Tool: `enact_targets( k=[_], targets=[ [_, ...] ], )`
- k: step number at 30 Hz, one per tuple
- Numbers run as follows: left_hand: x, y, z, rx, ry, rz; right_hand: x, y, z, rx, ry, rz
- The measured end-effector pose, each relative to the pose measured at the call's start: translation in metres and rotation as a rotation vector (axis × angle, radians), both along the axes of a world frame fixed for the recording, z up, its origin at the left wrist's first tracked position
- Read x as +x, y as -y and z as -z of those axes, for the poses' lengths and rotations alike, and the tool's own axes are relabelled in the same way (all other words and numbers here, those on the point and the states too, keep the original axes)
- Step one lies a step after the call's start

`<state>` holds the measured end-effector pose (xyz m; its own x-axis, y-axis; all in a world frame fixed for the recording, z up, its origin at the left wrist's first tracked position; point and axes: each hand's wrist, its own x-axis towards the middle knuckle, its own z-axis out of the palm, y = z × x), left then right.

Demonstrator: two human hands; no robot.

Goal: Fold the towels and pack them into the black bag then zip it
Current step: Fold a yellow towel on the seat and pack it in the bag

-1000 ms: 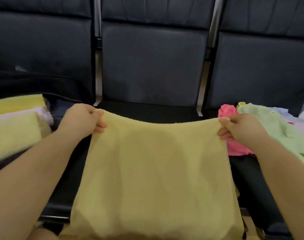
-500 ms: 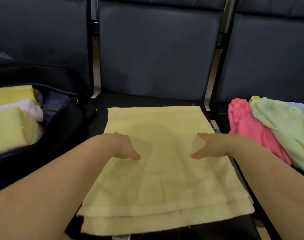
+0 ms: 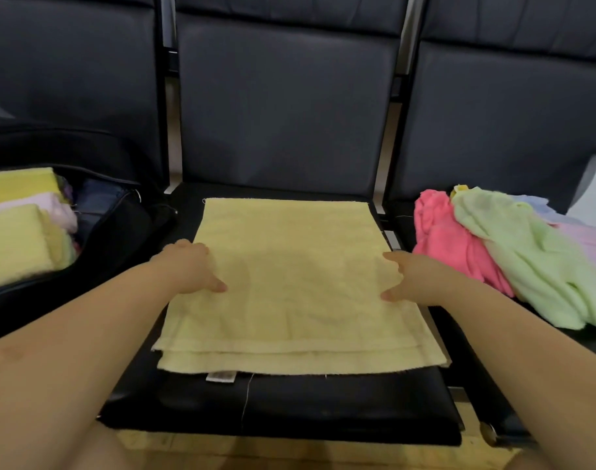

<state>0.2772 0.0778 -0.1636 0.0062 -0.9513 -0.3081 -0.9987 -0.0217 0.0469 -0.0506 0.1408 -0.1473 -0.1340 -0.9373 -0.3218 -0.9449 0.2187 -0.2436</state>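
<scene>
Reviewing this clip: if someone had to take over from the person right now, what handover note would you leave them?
Left hand: flat on the left edge of the yellow towel, gripping nothing.
Right hand: flat on the towel's right edge, likewise open.
The yellow towel lies on the middle seat, folded once, two layers showing at the near edge.
Black bag sits open on the left seat with folded towels inside.
Unfolded pile on the right seat: pink towel, green towel, more beneath.
Done: several towels packed, first fold of this one.
Left: finish folding it, pack it, fold and pack the pile, zip the bag.
</scene>
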Motion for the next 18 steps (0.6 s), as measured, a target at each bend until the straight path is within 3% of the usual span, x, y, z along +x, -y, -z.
enact_targets(
  k=[5, 8, 11, 18],
  targets=[
    [0.022, -0.016, -0.009, 0.082, 0.033, -0.051, -0.014, -0.024, 0.003, 0.096, 0.148, 0.171],
    [0.032, -0.032, -0.011, 0.25, -0.054, -0.161, -0.018, -0.04, 0.004, 0.158, 0.324, 0.26],
    [0.04, -0.05, -0.015, 0.367, -0.081, -0.209, -0.019, -0.052, 0.004, 0.209, 0.379, 0.281],
    [0.038, -0.079, -0.024, 0.347, -0.281, -0.22, -0.015, -0.066, 0.003, 0.167, 0.477, 0.315]
  ],
)
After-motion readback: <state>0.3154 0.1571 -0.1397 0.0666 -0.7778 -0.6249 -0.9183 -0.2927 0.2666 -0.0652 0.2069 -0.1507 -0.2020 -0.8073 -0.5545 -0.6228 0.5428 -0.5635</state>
